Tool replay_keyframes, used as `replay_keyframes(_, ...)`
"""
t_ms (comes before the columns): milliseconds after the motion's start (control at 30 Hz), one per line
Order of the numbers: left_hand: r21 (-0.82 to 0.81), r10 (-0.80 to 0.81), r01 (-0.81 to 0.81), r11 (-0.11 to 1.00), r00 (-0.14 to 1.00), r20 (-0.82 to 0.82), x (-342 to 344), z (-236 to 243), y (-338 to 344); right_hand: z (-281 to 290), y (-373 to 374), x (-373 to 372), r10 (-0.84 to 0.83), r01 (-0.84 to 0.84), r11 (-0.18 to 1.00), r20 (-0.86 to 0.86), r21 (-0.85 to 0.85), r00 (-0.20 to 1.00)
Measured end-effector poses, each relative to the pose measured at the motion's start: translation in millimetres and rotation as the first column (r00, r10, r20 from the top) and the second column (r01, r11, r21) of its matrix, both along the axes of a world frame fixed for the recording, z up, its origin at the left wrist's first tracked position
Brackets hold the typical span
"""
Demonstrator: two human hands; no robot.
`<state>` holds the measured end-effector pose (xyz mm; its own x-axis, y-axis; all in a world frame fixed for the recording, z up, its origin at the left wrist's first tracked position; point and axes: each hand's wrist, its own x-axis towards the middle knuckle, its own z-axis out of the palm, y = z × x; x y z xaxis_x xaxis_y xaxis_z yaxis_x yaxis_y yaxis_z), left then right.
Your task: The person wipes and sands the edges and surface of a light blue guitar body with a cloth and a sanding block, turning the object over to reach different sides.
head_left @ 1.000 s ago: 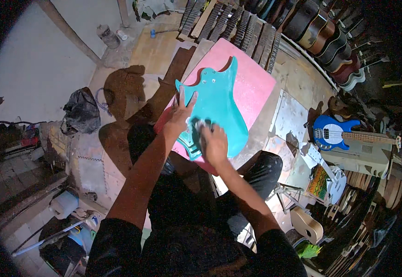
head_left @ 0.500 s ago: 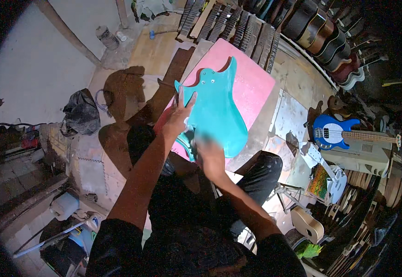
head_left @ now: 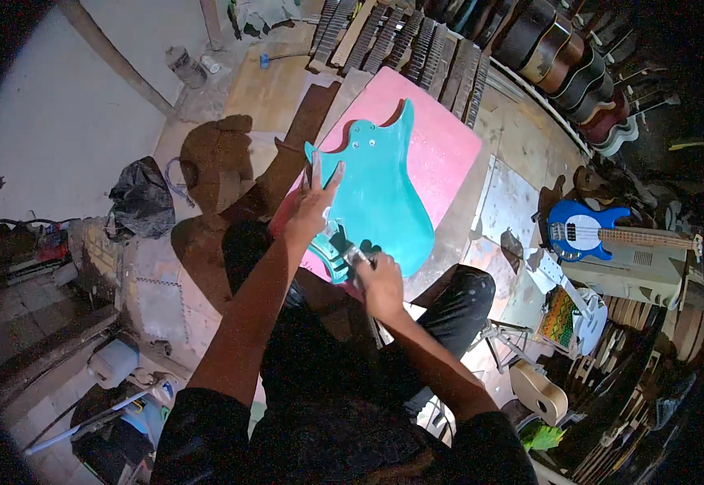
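Observation:
A teal electric guitar body (head_left: 380, 194) lies on a pink board (head_left: 441, 145) in front of me. My left hand (head_left: 313, 206) rests on its left side, index and middle fingers stretched out and spread near the left horn. In my right hand (head_left: 383, 283) is a small brush (head_left: 355, 254) with a metallic band. Its dark bristles reach the recessed cavity (head_left: 332, 257) at the body's lower left edge. The fingers of that hand are closed round the handle, which is mostly hidden.
Slotted wooden strips (head_left: 408, 48) lie in a row beyond the board. To the right are a blue bass guitar (head_left: 582, 230), a small acoustic guitar body (head_left: 538, 392) and hanging guitars (head_left: 558, 56). A black plastic bag (head_left: 143, 198) sits on the left.
My right hand, blurred by motion before, has shifted slightly right and down, and the brush now shows clearly. The left hand and guitar body have stayed nearly still.

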<state>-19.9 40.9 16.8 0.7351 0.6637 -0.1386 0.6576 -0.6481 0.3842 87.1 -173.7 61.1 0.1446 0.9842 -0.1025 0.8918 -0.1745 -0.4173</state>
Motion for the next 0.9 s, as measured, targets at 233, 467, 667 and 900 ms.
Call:
replay_keyframes(233, -0.281, 0.052, -0.039, 0.959, 0.998, 0.042, 15, 22, -3, -11, 56, 106, -0.425, 0.404, 0.874, 0.021, 0.27, 0.905)
replay_keyframes(467, -0.121, 0.034, -0.033, 0.992, 0.999, 0.005, 6, 6, -1, -12, -4, 17, -0.079, 0.068, 0.964, -0.031, -0.259, 0.996)
replay_keyframes(667, -0.217, 0.069, -0.056, 0.975, 0.996, 0.053, 6, 13, -1, 30, 62, 72, -0.375, 0.373, 0.917, -0.015, 0.144, 0.927)
replay_keyframes(900, -0.165, 0.033, -0.04, 0.985, 0.998, -0.044, 8, 22, -1, -7, -16, 26, -0.109, 0.107, 0.993, 0.032, 0.058, 0.994)
